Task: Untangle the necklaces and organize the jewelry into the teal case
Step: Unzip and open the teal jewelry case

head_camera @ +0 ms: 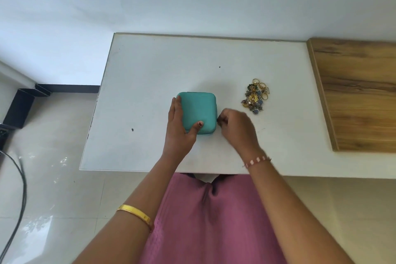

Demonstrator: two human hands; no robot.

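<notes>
White-topped bench [150,70] against a pale wall: the closed teal case [198,111] lies at the centre, its long axis running 12 to 6 o'clock. The left hand [176,122] steadies the case's 9 o'clock side, fingers straight along the edge and thumb pressing the lid. The right hand [234,126], fingers curled, pinches what appears to be the zipper pull at the case's 3 o'clock edge, though blur hides the pull. The tangled jewelry pile [256,96] waits at 2 o'clock, nearer the right hand.
</notes>
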